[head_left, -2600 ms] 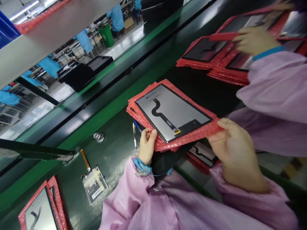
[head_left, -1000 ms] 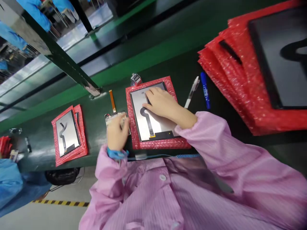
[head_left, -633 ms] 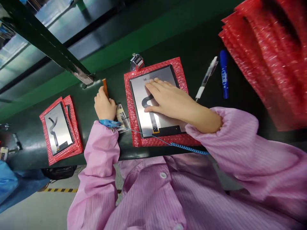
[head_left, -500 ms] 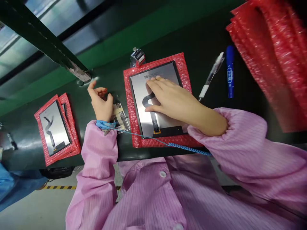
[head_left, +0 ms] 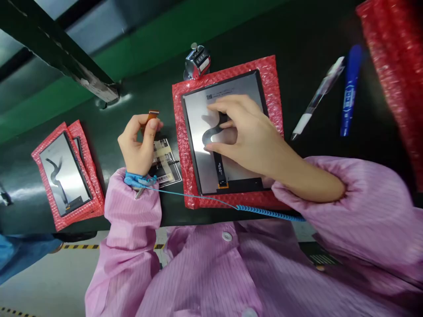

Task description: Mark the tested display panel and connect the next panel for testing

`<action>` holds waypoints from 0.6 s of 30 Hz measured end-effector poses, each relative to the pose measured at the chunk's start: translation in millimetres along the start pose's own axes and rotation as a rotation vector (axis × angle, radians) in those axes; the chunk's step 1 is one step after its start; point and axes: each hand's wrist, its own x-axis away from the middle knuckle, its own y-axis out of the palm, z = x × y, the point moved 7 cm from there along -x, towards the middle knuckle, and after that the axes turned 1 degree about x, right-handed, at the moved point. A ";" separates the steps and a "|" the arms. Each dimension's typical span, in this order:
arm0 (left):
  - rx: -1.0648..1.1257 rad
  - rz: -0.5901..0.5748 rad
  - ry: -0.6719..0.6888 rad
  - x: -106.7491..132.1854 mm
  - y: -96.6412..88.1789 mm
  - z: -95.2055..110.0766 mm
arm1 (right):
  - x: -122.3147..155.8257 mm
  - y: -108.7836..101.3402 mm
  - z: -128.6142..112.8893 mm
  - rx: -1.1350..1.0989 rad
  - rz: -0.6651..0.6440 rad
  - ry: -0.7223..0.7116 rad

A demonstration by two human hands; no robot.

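Note:
My left hand (head_left: 138,143) is closed, pinching a short orange-brown flex connector (head_left: 153,115) between thumb and fingers. A blue wrist strap (head_left: 140,179) circles that wrist. My right hand (head_left: 246,130) arches over a silver-backed display panel (head_left: 198,116), thumb and index finger spread apart, with fingertips near or on the panel. Between them runs the panel's curved black flex cable (head_left: 218,165), partly hidden by the hand. Under the panel lies a red bubble-wrap sheet (head_left: 180,132). Beside my left wrist is a flat card with tape strips and printed labels (head_left: 164,163).
A tally counter (head_left: 197,64) stands behind the panel. To the right lie a white pen (head_left: 317,99), a blue marker (head_left: 350,94) and red bubble-wrap bags (head_left: 393,66). More panels on bubble wrap (head_left: 66,171) sit at left, near another person's blue sleeve (head_left: 26,255).
My left hand, earlier with its fingers apart, now pinches the flex connector. My right hand has gone from lying flatter on the panel to arching its fingers around the cable. The view has shifted.

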 end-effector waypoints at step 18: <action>-0.112 -0.254 0.246 9.7 18.9 25.6 | 11.3 4.9 2.5 0.158 -0.035 -0.010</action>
